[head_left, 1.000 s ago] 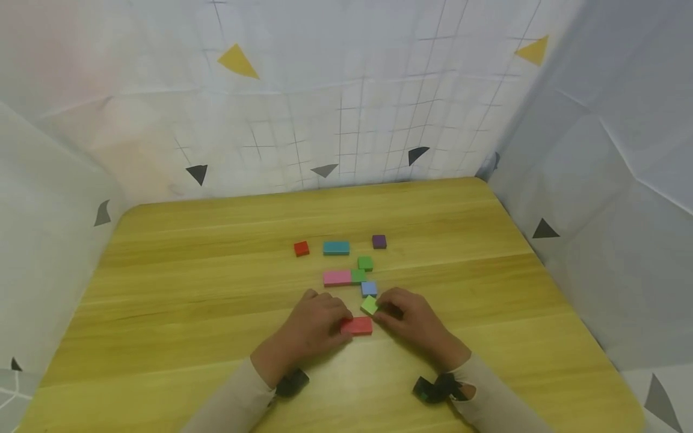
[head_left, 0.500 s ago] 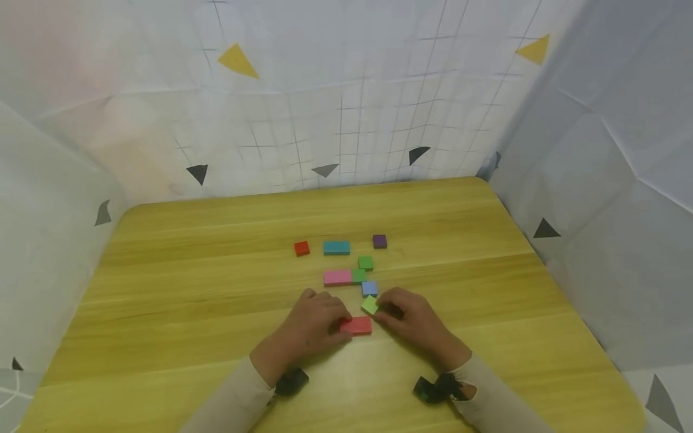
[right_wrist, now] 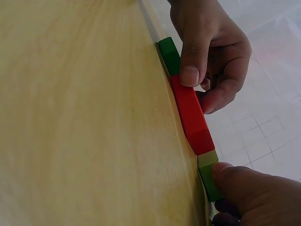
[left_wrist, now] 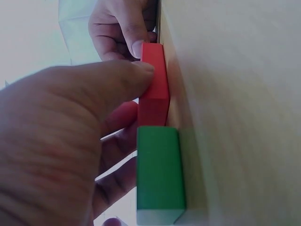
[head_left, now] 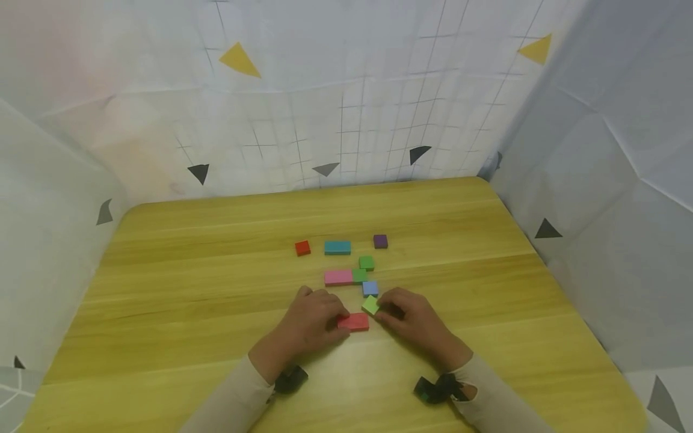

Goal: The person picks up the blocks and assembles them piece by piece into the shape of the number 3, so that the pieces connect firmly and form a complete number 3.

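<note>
My left hand [head_left: 314, 319] pinches a long red block [head_left: 355, 322] between thumb and fingers, flat on the table. Beyond its left end a dark green block [left_wrist: 159, 169] shows in the left wrist view; the hand hides it in the head view. With thumb and fingertips, my right hand [head_left: 415, 322] grips a light green block [head_left: 370, 305], turned at an angle just behind the red block's right end. A light blue block [head_left: 370, 288] lies right behind the light green one.
Farther back, a pink block [head_left: 338, 277] adjoins a green block [head_left: 360, 276], with another green block [head_left: 366, 263] behind. A small red block [head_left: 302, 248], a teal block [head_left: 337, 247] and a purple block [head_left: 381, 241] form the back row. White cloth [head_left: 281, 138] walls the wooden table [head_left: 189, 258].
My left hand has shifted the long red block slightly left and away from me. My right hand and the light green block stay practically in place.
</note>
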Tool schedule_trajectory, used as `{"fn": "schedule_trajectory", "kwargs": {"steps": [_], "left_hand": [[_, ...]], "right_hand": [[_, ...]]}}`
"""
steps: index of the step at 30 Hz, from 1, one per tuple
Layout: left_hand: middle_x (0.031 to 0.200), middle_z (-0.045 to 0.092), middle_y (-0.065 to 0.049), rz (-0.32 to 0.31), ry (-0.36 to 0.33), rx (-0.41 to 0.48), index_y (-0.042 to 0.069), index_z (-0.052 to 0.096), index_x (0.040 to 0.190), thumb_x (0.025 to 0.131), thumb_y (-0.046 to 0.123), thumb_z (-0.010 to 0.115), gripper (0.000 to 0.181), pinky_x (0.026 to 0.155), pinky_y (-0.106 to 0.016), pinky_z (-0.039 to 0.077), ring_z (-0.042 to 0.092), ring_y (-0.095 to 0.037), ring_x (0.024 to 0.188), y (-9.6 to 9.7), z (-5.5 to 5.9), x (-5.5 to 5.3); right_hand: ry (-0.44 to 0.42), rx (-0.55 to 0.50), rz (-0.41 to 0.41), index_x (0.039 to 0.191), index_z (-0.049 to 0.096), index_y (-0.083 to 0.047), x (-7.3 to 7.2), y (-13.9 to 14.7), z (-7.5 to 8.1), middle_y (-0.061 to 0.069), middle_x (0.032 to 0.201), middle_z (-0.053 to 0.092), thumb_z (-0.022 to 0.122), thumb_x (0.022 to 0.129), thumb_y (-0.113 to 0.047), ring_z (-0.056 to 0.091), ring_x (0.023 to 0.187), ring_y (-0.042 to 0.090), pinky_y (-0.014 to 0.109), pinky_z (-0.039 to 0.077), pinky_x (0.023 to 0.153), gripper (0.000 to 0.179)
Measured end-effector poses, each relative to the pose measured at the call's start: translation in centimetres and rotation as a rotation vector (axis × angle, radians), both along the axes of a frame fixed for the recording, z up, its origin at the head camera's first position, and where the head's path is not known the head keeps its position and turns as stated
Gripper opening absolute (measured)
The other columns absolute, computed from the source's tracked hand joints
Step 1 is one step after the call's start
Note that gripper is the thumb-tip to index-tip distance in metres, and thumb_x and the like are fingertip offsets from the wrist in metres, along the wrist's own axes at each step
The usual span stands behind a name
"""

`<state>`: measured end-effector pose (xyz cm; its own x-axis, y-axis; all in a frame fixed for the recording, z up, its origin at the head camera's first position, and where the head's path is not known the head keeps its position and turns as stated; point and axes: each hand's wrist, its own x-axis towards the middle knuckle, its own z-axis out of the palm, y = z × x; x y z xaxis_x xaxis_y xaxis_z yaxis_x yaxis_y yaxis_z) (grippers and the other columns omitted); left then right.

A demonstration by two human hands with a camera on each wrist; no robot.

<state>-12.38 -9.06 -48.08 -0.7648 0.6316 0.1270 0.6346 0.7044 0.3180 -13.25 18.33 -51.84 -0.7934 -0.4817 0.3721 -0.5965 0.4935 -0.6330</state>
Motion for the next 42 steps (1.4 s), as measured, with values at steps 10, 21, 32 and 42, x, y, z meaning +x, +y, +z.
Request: {"fn": "schedule_trajectory", "kwargs": {"steps": [10,21,32,42], "left_hand": [[0.096,0.07,0.014,0.009,0.011,0.0,0.025,0.074,0.103,0.087,0.047,0.073,0.027,0.079,-0.032,0.035,0.06,-0.009,0.094,-0.15,0.02,-0.23],[0.096,0.07,0.014,0.021,0.051,0.013,0.025,0.074,0.103,0.087,0.047,0.072,0.027,0.078,-0.031,0.035,0.059,-0.008,0.091,-0.23,-0.18,-0.24],[0.095,0.069,0.014,0.033,0.03,-0.005,0.025,0.073,0.105,0.088,0.046,0.071,0.027,0.077,-0.031,0.035,0.057,-0.008,0.089,-0.23,-0.14,-0.35],[0.095,0.068,0.014,0.031,0.038,-0.003,0.025,0.073,0.105,0.089,0.046,0.07,0.026,0.077,-0.031,0.035,0.056,-0.008,0.087,-0.29,-0.42,-0.41]], "right_hand": [[-0.02,-0.005,0.007,0.104,0.071,-0.015,0.07,0.04,0.21,-0.007,0.103,0.068,0.079,0.086,-0.022,0.059,0.085,0.004,0.025,0.053,0.072,0.021],[-0.032,-0.025,-0.004,0.105,0.07,-0.016,0.06,0.1,-0.3,-0.011,0.102,0.066,0.078,0.087,-0.022,0.06,0.082,0.004,0.024,0.053,0.071,0.021],[-0.072,-0.01,-0.012,0.106,0.07,-0.018,0.06,0.06,-0.17,-0.011,0.103,0.066,0.076,0.089,-0.029,0.061,0.085,0.004,0.024,0.054,0.073,0.021],[-0.084,0.002,-0.026,0.106,0.07,-0.019,0.02,0.04,-0.13,-0.012,0.104,0.066,0.076,0.09,-0.029,0.061,0.086,0.005,0.025,0.054,0.074,0.02]]}}
